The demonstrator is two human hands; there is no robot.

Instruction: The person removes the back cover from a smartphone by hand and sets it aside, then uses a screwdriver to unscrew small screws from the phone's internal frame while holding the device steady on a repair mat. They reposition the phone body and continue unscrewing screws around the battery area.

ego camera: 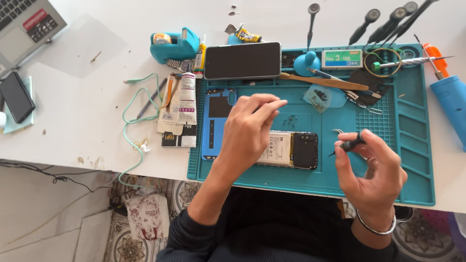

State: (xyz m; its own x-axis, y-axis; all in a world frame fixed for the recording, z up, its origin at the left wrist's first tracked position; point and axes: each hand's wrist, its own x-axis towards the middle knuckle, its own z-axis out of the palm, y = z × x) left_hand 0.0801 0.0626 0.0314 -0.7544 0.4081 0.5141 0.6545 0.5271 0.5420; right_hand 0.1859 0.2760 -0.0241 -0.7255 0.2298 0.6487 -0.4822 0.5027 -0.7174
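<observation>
Opened phone [293,149], perhaps screws [290,118] beside.

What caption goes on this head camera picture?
Left hand hovers over an opened phone on a teal mat; right hand holds a small screwdriver.

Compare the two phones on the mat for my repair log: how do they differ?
The opened phone lies near the mat's front edge, back cover off, battery and black inner cover exposed, partly under the left hand. The intact phone lies at the mat's far edge, closed, dark glossy face up, untouched. Both lie flat and lengthwise.
</observation>
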